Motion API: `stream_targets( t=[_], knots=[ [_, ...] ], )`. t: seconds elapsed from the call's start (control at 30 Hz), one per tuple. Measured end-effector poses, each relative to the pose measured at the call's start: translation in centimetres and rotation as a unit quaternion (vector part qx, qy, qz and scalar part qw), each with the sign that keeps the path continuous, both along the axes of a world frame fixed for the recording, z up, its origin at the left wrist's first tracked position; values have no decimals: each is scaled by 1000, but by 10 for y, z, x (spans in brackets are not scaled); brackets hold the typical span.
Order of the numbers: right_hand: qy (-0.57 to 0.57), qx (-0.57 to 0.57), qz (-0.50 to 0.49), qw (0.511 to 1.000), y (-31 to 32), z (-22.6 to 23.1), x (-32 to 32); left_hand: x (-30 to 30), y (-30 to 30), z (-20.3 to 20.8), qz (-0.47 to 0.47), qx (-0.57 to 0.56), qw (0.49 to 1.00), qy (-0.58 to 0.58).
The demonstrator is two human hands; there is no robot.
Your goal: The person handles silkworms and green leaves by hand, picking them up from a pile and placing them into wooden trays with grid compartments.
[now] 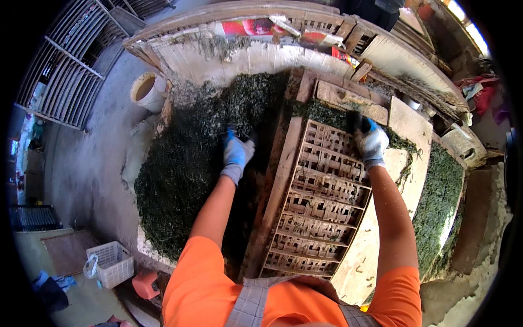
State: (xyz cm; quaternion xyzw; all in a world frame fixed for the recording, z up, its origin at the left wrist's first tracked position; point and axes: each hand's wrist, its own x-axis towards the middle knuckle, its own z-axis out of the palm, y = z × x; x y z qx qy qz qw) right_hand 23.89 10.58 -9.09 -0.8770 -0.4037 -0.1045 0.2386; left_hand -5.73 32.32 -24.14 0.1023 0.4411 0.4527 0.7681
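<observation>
A large heap of dark green, stringy plant matter [185, 174] spreads over the left side of the worktop. My left hand [237, 153], in a grey and blue glove, reaches into its right part, thumb apart from the fingers, the dark fingertips partly lost against the heap. Right of the heap lies a wooden lattice tray [321, 204] with square openings, some with green bits caught in them. My right hand [372, 143], gloved alike, is at the tray's far right corner. Its fingers stretch onto a strip of the same plant matter [327, 113] along the far edge.
Wooden boards [400, 122] lie beyond and right of the tray. More green matter [438, 201] lies farther right. A white bucket [155, 92] stands on the floor at far left, near slatted racks [68, 76]. A pale plastic crate [113, 265] sits near left.
</observation>
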Motion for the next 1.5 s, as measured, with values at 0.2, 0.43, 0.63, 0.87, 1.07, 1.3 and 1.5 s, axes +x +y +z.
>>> stream_targets(
  t=[0.2,0.43,0.63,0.87,1.07,1.3,1.5],
  knots=[
    [16,-15,-18,1000,-13,-10,17,47,34,77,-105,344,929,88],
    [-16,3,-11,1000,-5,-4,14,13,33,14,-186,212,957,64],
    [-7,-31,-5,999,2,-3,2,12,36,-39,-275,415,591,634],
    [19,-14,4,1000,6,4,-4,-45,128,65,-134,113,981,80],
    [320,121,86,936,6,47,-7,73,12,311,-362,540,755,81],
    [534,434,424,589,15,165,-13,151,-28,356,-285,799,513,134],
    [447,380,411,698,80,178,-94,88,-3,369,-197,812,435,334]
  ],
)
